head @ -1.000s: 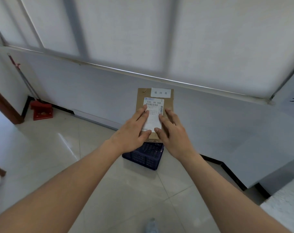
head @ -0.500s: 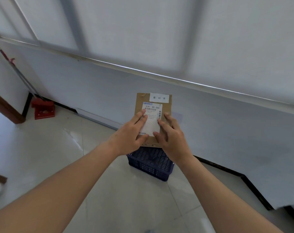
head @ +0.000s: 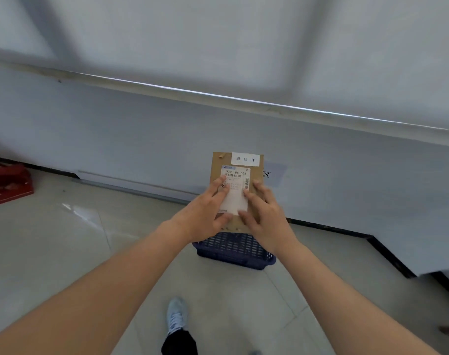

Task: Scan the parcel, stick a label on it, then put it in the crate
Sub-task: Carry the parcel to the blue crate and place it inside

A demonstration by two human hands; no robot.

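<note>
Head view: both hands hold parcel above crate.

Matt brown cardboard parcel, white paper label, dark blue perforated crate, probably plastic, glossy floor tiles

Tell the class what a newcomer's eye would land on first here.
First, the brown parcel at centre, held up by the left hand and right hand, with a white label on its face. Just below it sits a dark blue crate on the floor; a red object stands far left by the wall.
</note>
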